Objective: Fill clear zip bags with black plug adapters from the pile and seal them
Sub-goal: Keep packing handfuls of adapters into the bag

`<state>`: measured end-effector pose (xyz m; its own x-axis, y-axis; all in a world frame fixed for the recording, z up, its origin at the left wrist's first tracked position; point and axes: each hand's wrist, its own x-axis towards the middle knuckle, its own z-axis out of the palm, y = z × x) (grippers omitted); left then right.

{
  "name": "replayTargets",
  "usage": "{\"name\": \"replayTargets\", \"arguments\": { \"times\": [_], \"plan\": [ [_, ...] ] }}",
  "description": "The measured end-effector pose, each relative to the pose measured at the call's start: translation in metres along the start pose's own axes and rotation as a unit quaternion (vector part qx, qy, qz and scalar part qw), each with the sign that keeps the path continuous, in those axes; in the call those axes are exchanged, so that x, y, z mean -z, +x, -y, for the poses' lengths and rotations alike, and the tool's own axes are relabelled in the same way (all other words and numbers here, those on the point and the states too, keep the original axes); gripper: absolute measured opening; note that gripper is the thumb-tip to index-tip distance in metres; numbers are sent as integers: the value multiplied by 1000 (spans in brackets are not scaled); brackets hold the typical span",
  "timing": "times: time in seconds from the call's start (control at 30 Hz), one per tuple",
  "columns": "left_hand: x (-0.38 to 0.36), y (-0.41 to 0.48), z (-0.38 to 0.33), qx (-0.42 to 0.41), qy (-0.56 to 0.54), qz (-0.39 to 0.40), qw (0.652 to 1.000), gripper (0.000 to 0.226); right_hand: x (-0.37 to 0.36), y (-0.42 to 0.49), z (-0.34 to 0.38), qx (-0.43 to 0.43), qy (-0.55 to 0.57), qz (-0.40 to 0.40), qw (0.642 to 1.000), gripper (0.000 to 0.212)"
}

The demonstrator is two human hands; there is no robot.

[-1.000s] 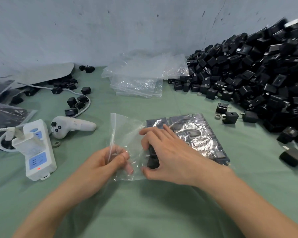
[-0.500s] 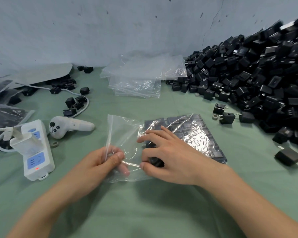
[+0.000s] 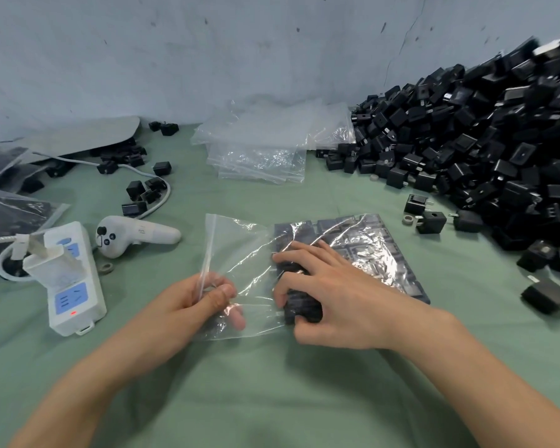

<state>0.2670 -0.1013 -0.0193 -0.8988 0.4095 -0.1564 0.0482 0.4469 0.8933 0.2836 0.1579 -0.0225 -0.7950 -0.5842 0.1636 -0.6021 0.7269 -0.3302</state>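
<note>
Since a second ago zip bag (image 3: 249,253) stretches flatter | left hand (image 3: 188,305) pinches its mouth, right hand (image 3: 333,292) clasps black adapters (image 3: 379,250) | load settling; next, likely press the zip closed.

Nothing reads clearly; the white controller (image 3: 136,234) carries a small dark mark on its handle, too blurred to make out.

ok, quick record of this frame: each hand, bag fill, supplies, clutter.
left hand: pinches zip bag at its zip edge
right hand: fingers curled round adapters at the bag's packed end
bag fill: right part packed, left part empty
seal: cannot tell
pile: far right
empty bags: stacked behind
clutter: power strip, white controller, on the left
</note>
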Motion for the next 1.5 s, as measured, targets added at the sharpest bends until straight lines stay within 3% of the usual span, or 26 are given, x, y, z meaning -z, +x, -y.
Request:
{"name": "replayTargets", "arguments": {
  "times": [0.17, 0.3, 0.4, 0.5, 0.57, 0.67, 0.8, 1.03, 1.17, 1.27, 1.43, 1.5],
  "plan": [
    [0, 1, 2, -10, -22, -6, 1000, 33, 2, -2, 2, -11, 23, 19, 999, 29],
    [-1, 0, 2, -13, -31, -49, 998, 30, 11, -3, 4, -30, 69, -19, 997, 27],
    [10, -1, 1, -2, -71, -167, 983, 45, 16, 7, 11, -25, 88, -82, 992, 33],
    [31, 3, -2, -25, -79, -349, 933, 15, 16, 40, 22, -21, 91, -121, 988, 39],
    [46, 18, -8, -34, 4, -413, 910, 15, 14, 76, 27, -26, 80, -129, 988, 43],
    [76, 64, -16, -16, 179, -381, 907, 36, 12, 140, 31, -44, 67, -124, 989, 49],
    [128, 129, -17, 126, 323, -303, 888, 59, 5, 208, 19, -83, 45, -96, 991, 50],
    [186, 195, 30, 292, 369, -258, 844, 98, -14, 280, -24, -144, -12, -35, 989, 52],
    [184, 215, 39, 301, 383, -258, 834, 90, -26, 302, -39, -167, -11, -13, 986, 51],
    [178, 226, 42, 265, 417, -258, 830, 69, -36, 309, -50, -181, -17, -22, 983, 48],
    [170, 236, 48, 270, 478, -275, 789, 48, -46, 309, -63, -160, -33, -48, 985, 45],
    [169, 237, 48, 277, 466, -287, 790, 45, -46, 308, -65, -158, -29, -49, 986, 45]
  ]
}}
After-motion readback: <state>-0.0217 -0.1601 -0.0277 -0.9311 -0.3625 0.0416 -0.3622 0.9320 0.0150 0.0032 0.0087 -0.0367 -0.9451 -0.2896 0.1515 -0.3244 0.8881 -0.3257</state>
